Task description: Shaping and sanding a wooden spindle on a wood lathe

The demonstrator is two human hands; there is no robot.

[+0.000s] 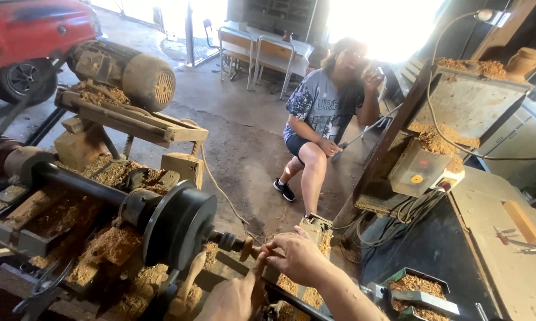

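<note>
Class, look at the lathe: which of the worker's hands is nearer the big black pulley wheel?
Left. The left hand sits just below-right of the black pulley wheel; the right hand lies farther right, past the small wooden workpiece.

Woodworking workshop: belt-driven lathe (161, 223) w/ motor (131, 71), sawdust (110, 244) everywhere, concrete floor (244, 137), open bay.

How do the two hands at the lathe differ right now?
The right hand sits higher, knuckles up, fingers curled by the small wooden piece on the spindle. The left hand is lower, near the frame's bottom edge, partly cut off. Both are bare and close to the workpiece.
</note>
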